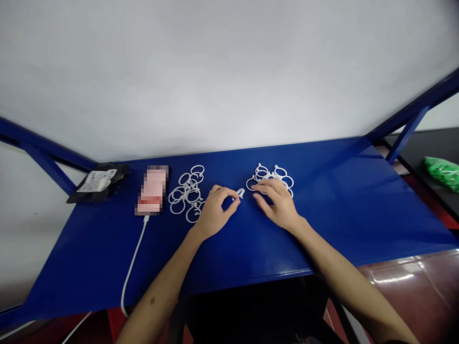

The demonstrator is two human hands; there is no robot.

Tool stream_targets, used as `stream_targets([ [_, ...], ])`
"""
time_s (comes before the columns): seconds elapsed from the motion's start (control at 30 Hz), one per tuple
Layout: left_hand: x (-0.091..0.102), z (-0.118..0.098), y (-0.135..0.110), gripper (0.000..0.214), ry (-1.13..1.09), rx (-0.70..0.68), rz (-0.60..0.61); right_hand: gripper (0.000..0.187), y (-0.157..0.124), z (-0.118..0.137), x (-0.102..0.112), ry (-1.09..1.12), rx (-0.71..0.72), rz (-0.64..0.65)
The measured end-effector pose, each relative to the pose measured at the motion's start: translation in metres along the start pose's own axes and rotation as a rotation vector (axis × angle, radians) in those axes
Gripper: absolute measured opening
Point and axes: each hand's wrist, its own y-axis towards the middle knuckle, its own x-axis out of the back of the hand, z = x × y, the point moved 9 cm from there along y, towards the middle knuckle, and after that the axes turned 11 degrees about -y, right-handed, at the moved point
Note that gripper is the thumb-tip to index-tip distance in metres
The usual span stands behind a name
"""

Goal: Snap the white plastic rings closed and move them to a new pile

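Note:
Between thumb and index finger, my left hand (217, 210) pinches a white plastic ring (241, 192) with a small tab, seen nearly edge-on above the middle of the table. My right hand (278, 203) hovers at the near side of a pile of similar white rings (280, 172), its thumb apart from its fingers, and covers part of them. Whether its fingertips touch the rings I cannot tell. Left of my left hand lies a second loose pile of white rings (178, 206), partly overlapping one another; the hand hides its right edge.
A blue metal table (344, 205) runs beneath, against a white wall. At its left lie a phone (152, 188) with a white cable (132, 267) and a black plastic package (96, 184) bearing a label. Blue frame bars rise at both sides. A green bag (442, 173) sits on a dark surface at right.

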Motion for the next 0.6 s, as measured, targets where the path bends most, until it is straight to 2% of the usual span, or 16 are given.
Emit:
stream_targets([
  [0.07,-0.007,0.001,-0.003,0.008,-0.269,0.081,0.049,0.026,-0.003,0.016,-0.011,0.132,0.070,0.070],
  [0.13,-0.012,0.007,-0.006,0.013,-0.509,0.182,0.079,0.025,-0.006,0.024,-0.016,0.243,0.093,0.095],
  [0.3,-0.017,0.023,-0.010,0.016,-0.841,0.286,0.070,0.021,-0.012,0.012,-0.018,0.316,-0.060,0.060],
  [0.43,-0.020,0.025,-0.010,0.024,-0.941,0.301,0.074,0.015,-0.014,0.007,-0.020,0.406,-0.150,0.058],
  [0.6,-0.017,0.024,-0.007,0.023,-0.811,0.274,0.021,0.011,-0.014,0.010,-0.023,0.457,-0.171,0.090],
])
